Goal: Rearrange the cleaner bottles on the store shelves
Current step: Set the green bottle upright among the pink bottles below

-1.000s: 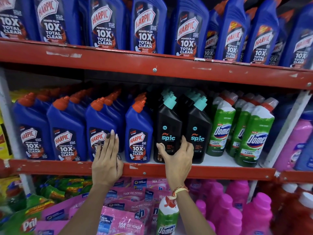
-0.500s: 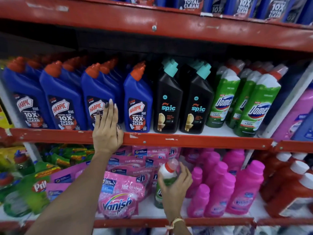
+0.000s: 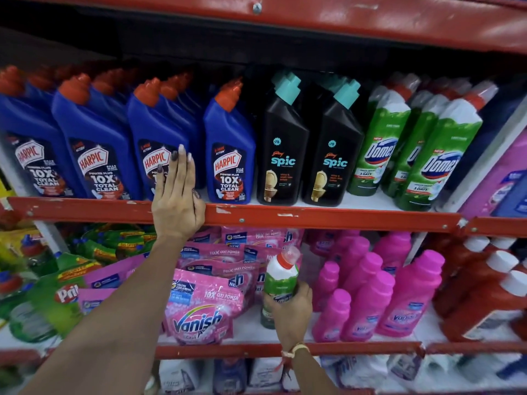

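Note:
My right hand (image 3: pixel 291 310) grips a green Domex bottle (image 3: pixel 281 276) with a white shoulder and red cap, standing on the lower shelf between pink Vanish pouches and pink bottles. My left hand (image 3: pixel 176 201) lies flat, fingers together, against the red shelf edge (image 3: pixel 313 216) and the front of a blue Harpic bottle (image 3: pixel 155 143). On the middle shelf stand several blue Harpic bottles, two black Spic bottles (image 3: pixel 282 149), and green Domex bottles (image 3: pixel 439 158) at the right.
Pink Vanish pouches (image 3: pixel 199 312) and pink Vanish bottles (image 3: pixel 405 295) fill the lower shelf. Red bottles with white caps (image 3: pixel 484 297) stand at the right, green Pril packs (image 3: pixel 51 297) at the left. A red upper shelf beam (image 3: pixel 370 21) hangs overhead.
My right hand left the black Spic bottle, dropped to the lower shelf and closed on the stray Domex bottle. The view tilted downward. My left hand stayed at the shelf edge.

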The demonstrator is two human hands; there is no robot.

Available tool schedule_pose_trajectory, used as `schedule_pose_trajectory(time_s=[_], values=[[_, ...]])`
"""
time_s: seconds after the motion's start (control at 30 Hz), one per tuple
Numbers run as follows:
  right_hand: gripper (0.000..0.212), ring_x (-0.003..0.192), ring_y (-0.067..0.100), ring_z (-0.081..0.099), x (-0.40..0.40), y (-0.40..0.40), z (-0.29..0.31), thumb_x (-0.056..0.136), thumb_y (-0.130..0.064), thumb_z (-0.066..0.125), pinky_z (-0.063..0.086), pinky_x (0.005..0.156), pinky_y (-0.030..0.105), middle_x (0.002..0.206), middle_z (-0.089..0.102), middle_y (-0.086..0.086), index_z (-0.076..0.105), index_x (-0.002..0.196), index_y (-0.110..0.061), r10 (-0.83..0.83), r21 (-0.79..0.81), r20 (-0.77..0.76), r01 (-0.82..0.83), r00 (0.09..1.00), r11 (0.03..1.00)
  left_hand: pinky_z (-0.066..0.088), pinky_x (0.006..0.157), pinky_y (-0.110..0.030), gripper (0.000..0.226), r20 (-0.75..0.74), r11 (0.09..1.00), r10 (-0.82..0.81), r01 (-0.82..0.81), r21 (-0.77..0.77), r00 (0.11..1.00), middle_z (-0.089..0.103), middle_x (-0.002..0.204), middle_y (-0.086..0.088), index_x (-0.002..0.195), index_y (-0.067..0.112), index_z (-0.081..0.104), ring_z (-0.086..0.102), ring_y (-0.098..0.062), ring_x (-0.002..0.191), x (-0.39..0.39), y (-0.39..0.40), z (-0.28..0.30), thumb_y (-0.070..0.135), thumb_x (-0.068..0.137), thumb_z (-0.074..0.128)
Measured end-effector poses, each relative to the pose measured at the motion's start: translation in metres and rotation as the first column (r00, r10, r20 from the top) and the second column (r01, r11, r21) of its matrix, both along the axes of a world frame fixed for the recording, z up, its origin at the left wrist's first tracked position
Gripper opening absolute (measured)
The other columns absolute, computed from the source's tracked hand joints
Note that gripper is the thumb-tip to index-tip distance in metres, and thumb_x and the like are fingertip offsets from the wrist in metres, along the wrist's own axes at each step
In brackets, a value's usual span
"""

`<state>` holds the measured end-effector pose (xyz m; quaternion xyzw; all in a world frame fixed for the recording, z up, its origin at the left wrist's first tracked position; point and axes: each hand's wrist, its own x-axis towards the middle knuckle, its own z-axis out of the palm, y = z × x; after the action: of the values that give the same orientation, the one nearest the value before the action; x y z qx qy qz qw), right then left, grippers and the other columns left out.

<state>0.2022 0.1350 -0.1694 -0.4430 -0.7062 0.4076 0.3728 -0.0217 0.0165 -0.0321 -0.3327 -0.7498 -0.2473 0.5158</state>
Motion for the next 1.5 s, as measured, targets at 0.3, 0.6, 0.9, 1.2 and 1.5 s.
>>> schedule_pose_trajectory(time_s=[0.3, 0.6, 0.9, 1.2, 1.5], values=[[0.070, 0.085, 0.010, 0.063, 0.030, 0.011, 0.061, 0.050, -0.046, 0.089, 0.053, 0.069, 0.027, 0.099, 0.064, -0.007, 0.060, 0.111, -0.024, 0.039, 0.128, -0.065, -0.031, 0.997, 0.991, 0.019, 0.125, -0.047, 0.063, -0.002, 1.000, -0.007, 0.007, -0.012, 1.000, 0.021, 0.164, -0.015, 0.157, 0.001, 0.022, 0.016, -0.025, 0.154, 0.001, -0.001, 0.000, 0.018, 0.096, 0.030], [0.074, 0.084, 0.008, 0.065, 0.048, 0.041, 0.165, 0.049, -0.059, 0.083, 0.052, 0.066, 0.020, 0.099, 0.064, -0.007, 0.066, 0.111, -0.024, -0.014, 0.301, -0.225, 0.083, 0.974, 0.950, 0.015, 0.125, -0.043, 0.066, 0.023, 0.999, -0.029, 0.029, -0.021, 0.999, 0.019, 0.165, -0.014, 0.156, 0.000, 0.023, 0.014, -0.022, 0.154, 0.004, -0.002, 0.003, 0.019, 0.093, 0.032], [0.077, 0.085, 0.014, 0.059, 0.054, 0.105, 0.256, 0.052, -0.062, 0.083, 0.045, 0.078, 0.031, 0.097, 0.065, -0.004, 0.067, 0.115, -0.022, -0.181, 0.332, -0.325, 0.292, 0.928, 0.897, 0.014, 0.126, -0.041, 0.067, 0.026, 0.999, -0.027, 0.028, -0.026, 0.999, 0.018, 0.167, -0.011, 0.156, 0.001, 0.025, 0.019, -0.024, 0.153, 0.000, -0.002, 0.003, 0.021, 0.092, 0.033], [0.080, 0.090, 0.024, 0.065, 0.039, 0.161, 0.280, 0.056, -0.064, 0.081, 0.055, 0.081, 0.043, 0.101, 0.069, 0.007, 0.066, 0.115, -0.013, -0.228, 0.318, -0.300, 0.322, 0.926, 0.892, 0.027, 0.121, -0.050, 0.066, 0.008, 1.000, -0.016, 0.016, -0.023, 1.000, 0.021, 0.165, -0.013, 0.155, 0.000, 0.028, 0.023, -0.025, 0.152, -0.001, -0.001, 0.000, 0.021, 0.092, 0.033], [0.083, 0.097, 0.033, 0.061, 0.020, 0.180, 0.260, 0.059, -0.056, 0.085, 0.052, 0.082, 0.043, 0.109, 0.064, 0.015, 0.062, 0.119, -0.003, -0.253, 0.334, -0.256, 0.331, 0.933, 0.883, 0.018, 0.125, -0.041, 0.065, 0.000, 1.000, -0.030, 0.030, 0.002, 1.000, 0.023, 0.165, -0.012, 0.154, 0.000, 0.030, 0.021, -0.022, 0.153, 0.001, -0.001, 0.003, 0.020, 0.092, 0.033]])
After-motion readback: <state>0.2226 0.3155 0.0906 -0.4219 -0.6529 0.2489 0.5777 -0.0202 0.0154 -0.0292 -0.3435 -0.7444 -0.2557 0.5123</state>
